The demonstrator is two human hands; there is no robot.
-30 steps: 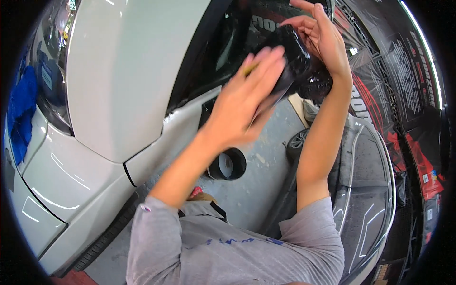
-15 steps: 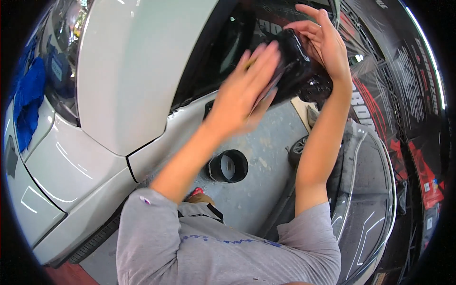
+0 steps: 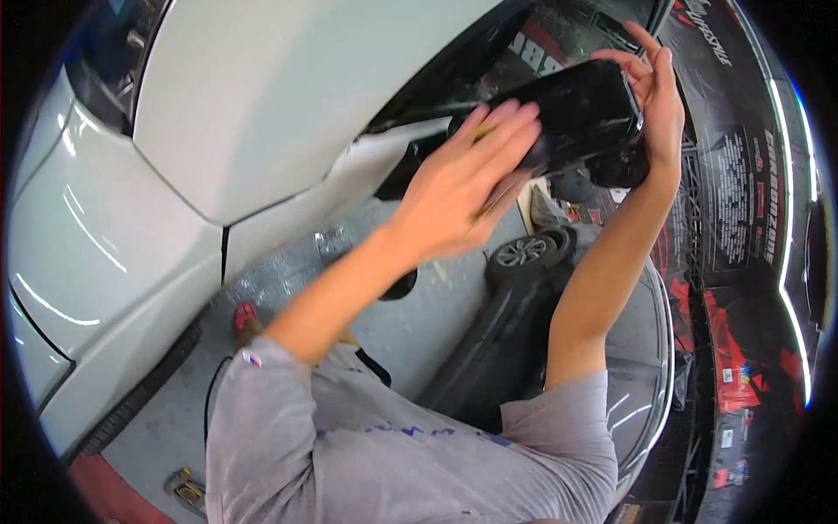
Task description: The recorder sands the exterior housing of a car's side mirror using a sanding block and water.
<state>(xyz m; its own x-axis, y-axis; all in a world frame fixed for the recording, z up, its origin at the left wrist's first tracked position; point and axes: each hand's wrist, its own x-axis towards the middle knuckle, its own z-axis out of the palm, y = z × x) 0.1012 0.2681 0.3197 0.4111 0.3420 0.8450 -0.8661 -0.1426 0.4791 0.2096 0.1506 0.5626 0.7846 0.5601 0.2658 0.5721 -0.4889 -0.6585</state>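
A white strip light [image 3: 784, 284] glows at right; glare streaks the glossy white car panel [image 3: 131, 231] at left; the bare left hand [image 3: 467, 185] blurs; edges bend into black.

A: How is the left hand [image 3: 467, 185] posed?
B: Its fingers [image 3: 508, 133] lie extended, slightly blurred; the left forearm [image 3: 342, 286] slants rightward.
A: And the right hand [image 3: 661, 106]?
B: Raised higher, digits spread and curved, the right forearm [image 3: 611, 266] steeper.
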